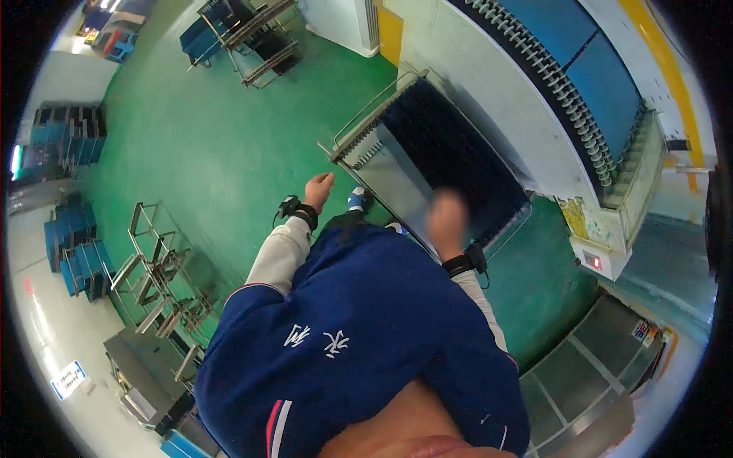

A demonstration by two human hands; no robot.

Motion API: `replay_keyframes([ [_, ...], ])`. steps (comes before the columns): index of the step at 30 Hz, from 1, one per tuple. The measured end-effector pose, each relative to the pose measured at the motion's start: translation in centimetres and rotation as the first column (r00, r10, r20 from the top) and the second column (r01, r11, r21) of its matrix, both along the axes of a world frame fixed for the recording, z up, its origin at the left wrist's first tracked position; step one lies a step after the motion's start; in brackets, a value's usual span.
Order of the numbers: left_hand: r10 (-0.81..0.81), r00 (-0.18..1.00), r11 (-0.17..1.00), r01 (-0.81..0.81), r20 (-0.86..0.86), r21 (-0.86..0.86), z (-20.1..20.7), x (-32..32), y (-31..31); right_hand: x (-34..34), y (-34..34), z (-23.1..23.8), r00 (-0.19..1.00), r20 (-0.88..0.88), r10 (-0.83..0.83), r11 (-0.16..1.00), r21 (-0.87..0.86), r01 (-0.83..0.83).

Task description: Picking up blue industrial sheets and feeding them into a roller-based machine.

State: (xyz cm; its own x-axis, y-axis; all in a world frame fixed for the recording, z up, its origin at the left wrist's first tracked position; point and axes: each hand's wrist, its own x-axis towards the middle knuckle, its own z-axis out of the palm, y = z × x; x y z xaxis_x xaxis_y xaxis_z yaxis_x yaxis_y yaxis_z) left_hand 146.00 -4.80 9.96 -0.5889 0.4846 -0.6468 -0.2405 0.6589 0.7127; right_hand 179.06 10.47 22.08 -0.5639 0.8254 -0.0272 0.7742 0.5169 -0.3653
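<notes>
My left hand (319,191) hangs in the air over the green floor, its fingers curled together, with nothing visible in them. It is apart from the metal rack cart (356,143) ahead of it. My right hand (447,217) is smeared, so its fingers cannot be made out. It is over the near side of the cart, beside a row of dark, thin panels (450,145) standing close together in it. Whether this hand touches a panel cannot be told. Both wrists wear black straps with small devices.
A white machine (504,99) with a row of rollers (561,91) and a blue surface (603,72) stands right of the cart. Empty metal racks (156,263) stand at the left. Another loaded rack (256,42) is farther off. A grey metal table (588,366) lies at the lower right.
</notes>
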Motion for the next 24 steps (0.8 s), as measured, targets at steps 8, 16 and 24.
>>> replay_keyframes([
  [8, -0.034, 0.99, 0.998, 0.026, 0.138, 0.062, 0.9, -5.0, 0.3, 0.4, 0.3, -5.6, 0.952, 0.001, -0.307, 0.948, -0.085, 0.306],
  [16, -0.025, 0.982, 0.98, 0.061, 0.188, -0.191, 1.6, -10.8, -6.6, -0.2, 0.4, -6.9, 0.926, 0.01, -0.378, 0.926, 0.03, 0.377],
  [24, -0.168, 0.973, 0.983, 0.177, 0.158, -0.043, 4.1, -11.8, -1.8, -0.3, -0.1, -4.2, 0.925, -0.108, -0.363, 0.913, 0.159, 0.377],
])
